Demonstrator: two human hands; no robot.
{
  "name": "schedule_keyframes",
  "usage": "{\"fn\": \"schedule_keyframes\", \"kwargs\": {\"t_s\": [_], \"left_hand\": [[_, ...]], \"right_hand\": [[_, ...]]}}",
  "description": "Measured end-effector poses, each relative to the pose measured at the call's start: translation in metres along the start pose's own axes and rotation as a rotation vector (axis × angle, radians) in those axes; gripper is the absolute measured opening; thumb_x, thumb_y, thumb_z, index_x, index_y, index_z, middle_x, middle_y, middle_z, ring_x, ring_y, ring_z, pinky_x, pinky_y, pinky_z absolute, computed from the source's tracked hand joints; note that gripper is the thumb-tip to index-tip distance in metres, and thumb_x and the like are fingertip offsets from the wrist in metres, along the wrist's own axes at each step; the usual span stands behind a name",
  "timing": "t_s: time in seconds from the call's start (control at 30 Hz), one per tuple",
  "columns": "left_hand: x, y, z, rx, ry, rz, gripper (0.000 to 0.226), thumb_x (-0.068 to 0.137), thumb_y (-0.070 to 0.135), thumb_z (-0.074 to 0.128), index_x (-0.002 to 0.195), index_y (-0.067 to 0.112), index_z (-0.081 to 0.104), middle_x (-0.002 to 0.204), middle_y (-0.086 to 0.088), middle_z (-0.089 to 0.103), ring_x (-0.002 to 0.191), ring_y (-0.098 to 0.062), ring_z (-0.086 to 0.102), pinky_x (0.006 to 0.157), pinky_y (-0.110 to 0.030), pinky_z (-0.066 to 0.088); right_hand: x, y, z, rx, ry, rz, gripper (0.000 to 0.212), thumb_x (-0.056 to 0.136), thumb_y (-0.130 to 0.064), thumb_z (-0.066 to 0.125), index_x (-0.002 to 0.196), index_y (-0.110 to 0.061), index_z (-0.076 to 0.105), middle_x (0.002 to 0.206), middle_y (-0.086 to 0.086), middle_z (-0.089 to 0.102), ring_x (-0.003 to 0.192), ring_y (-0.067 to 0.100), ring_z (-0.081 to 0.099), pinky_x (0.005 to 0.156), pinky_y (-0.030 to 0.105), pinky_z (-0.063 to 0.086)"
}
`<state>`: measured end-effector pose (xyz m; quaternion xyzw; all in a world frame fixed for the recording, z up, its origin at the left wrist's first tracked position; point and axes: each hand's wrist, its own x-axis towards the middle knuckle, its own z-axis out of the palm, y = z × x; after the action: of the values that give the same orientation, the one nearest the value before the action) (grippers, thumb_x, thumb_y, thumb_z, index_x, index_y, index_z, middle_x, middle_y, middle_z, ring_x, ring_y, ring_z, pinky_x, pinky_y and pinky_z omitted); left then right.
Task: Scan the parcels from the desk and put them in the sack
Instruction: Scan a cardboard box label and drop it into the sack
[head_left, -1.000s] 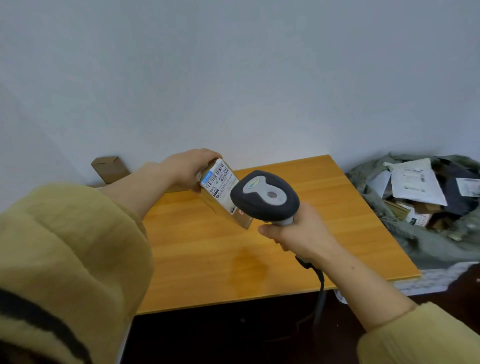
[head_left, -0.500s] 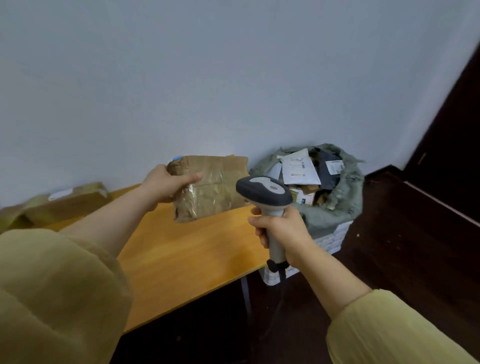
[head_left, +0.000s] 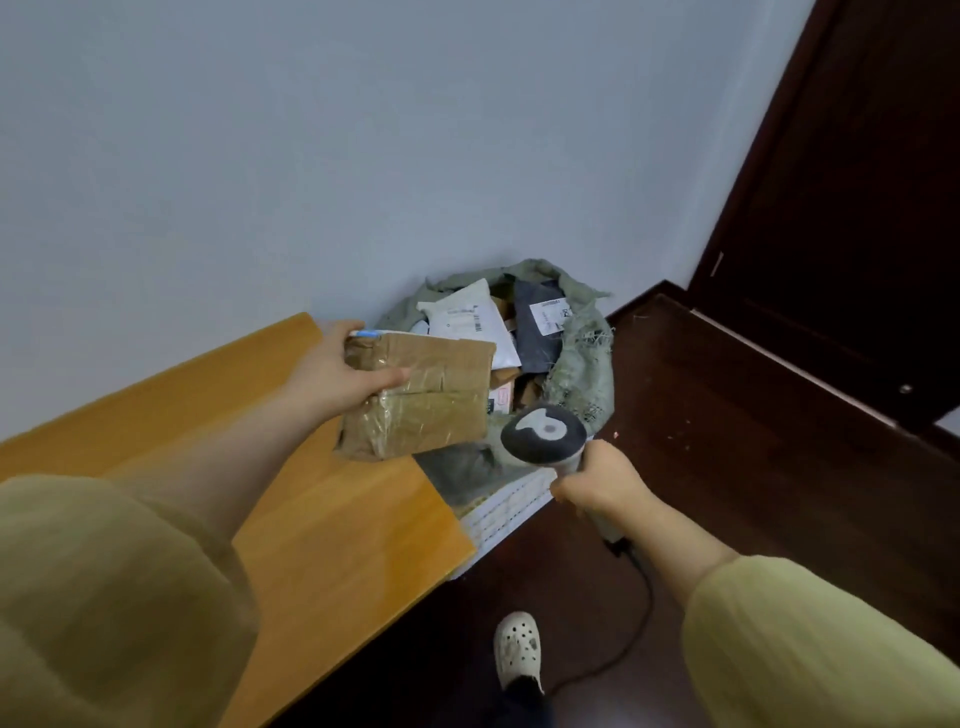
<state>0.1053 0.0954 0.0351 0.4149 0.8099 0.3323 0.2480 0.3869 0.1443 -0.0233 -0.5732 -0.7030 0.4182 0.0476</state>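
My left hand (head_left: 343, 375) grips a brown taped cardboard parcel (head_left: 436, 400) by its left end and holds it in the air over the right end of the wooden desk (head_left: 332, 525), just short of the sack. The grey-green woven sack (head_left: 582, 369) stands on the floor beyond the desk's right edge, its mouth open and filled with several parcels. My right hand (head_left: 597, 483) grips the handle of a grey barcode scanner (head_left: 543, 434), whose head sits in front of the sack's near side.
A white crate (head_left: 506, 512) stands under the sack beside the desk. A dark wooden door (head_left: 852, 197) and dark floor (head_left: 753, 467) lie to the right. The scanner's cable (head_left: 641, 613) trails across the floor near my white shoe (head_left: 517, 647).
My left hand has carried the parcel from in front of the scanner rightward to the sack's edge. The scanner has dropped lower and my view has turned right.
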Motion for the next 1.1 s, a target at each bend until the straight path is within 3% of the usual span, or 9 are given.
{"fn": "schedule_keyframes", "kwargs": {"t_s": [0.2,0.37,0.5,0.57,0.67,0.83,0.93,1.03,1.1], "left_hand": [[0.107,0.027,0.067,0.067,-0.031,0.005,0.098,0.068,0.056,0.077,0.147,0.027,0.027,0.143,-0.001,0.045,0.128,-0.023,0.045,0.104,-0.04,0.041],[0.164,0.048,0.1,0.129,-0.03,0.023,0.1,0.067,0.06,0.075,0.148,0.029,0.026,0.144,-0.002,0.044,0.131,-0.023,0.044,0.108,-0.044,0.038],[0.187,0.049,0.116,0.059,-0.026,-0.059,0.1,0.062,0.059,0.078,0.145,0.034,0.029,0.14,0.0,0.047,0.126,-0.019,0.047,0.107,-0.041,0.04],[0.192,0.051,0.123,0.018,-0.016,-0.091,0.097,0.063,0.054,0.079,0.145,0.034,0.03,0.136,0.004,0.046,0.121,-0.014,0.047,0.107,-0.036,0.04],[0.191,0.055,0.134,0.012,0.027,-0.127,0.089,0.071,0.041,0.078,0.145,0.029,0.031,0.121,0.009,0.044,0.109,-0.007,0.045,0.095,-0.022,0.038],[0.184,0.068,0.153,-0.005,0.124,-0.203,0.084,0.071,0.039,0.078,0.142,0.031,0.033,0.108,0.015,0.044,0.101,-0.007,0.047,0.088,-0.022,0.039],[0.18,0.084,0.163,-0.031,0.139,-0.22,0.083,0.069,0.037,0.081,0.138,0.029,0.036,0.105,0.017,0.047,0.1,-0.008,0.05,0.091,-0.024,0.044],[0.181,0.102,0.175,-0.024,0.093,-0.229,0.079,0.071,0.024,0.082,0.136,0.023,0.038,0.116,0.006,0.045,0.102,-0.01,0.045,0.075,-0.003,0.037],[0.182,0.107,0.185,-0.024,0.042,-0.231,0.077,0.069,0.021,0.084,0.133,0.023,0.04,0.123,0.0,0.044,0.108,-0.015,0.046,0.077,-0.009,0.038]], "right_hand": [[0.129,0.015,-0.04,-0.511,-0.138,-0.059,0.002,0.076,-0.01,0.056,0.074,-0.009,0.056,0.079,0.007,0.055,0.08,0.029,0.062,0.061,0.028,0.046],[0.229,0.028,-0.058,-0.677,-0.228,-0.156,0.031,0.079,-0.019,0.057,0.108,-0.008,0.063,0.12,0.01,0.047,0.11,0.031,0.056,0.09,0.04,0.051],[0.282,0.024,-0.06,-0.885,-0.392,-0.207,0.038,0.088,-0.012,0.055,0.124,-0.003,0.058,0.16,0.012,0.004,0.113,0.028,0.056,0.083,0.032,0.046],[0.308,0.023,-0.059,-0.994,-0.462,-0.234,0.042,0.091,-0.012,0.053,0.132,-0.005,0.053,0.16,0.008,-0.019,0.118,0.026,0.055,0.084,0.032,0.044],[0.341,0.028,-0.056,-1.075,-0.539,-0.271,0.049,0.092,-0.01,0.051,0.14,-0.006,0.045,0.159,0.01,-0.021,0.117,0.029,0.055,0.092,0.039,0.047],[0.36,0.039,-0.072,-1.057,-0.533,-0.379,0.036,0.09,-0.013,0.055,0.125,-0.004,0.055,0.127,0.013,0.047,0.115,0.033,0.053,0.088,0.04,0.047],[0.346,0.047,-0.101,-0.997,-0.595,-0.451,0.009,0.084,-0.015,0.059,0.082,-0.007,0.057,0.089,0.006,0.054,0.085,0.025,0.058,0.07,0.034,0.049],[0.332,0.054,-0.146,-0.802,-0.687,-0.465,0.024,0.074,-0.02,0.068,0.095,-0.012,0.062,0.09,0.003,0.063,0.084,0.022,0.062,0.069,0.034,0.054],[0.326,0.055,-0.18,-0.657,-0.747,-0.473,0.028,0.07,-0.018,0.073,0.095,-0.02,0.06,0.09,-0.004,0.063,0.089,0.018,0.062,0.07,0.03,0.051]]}}
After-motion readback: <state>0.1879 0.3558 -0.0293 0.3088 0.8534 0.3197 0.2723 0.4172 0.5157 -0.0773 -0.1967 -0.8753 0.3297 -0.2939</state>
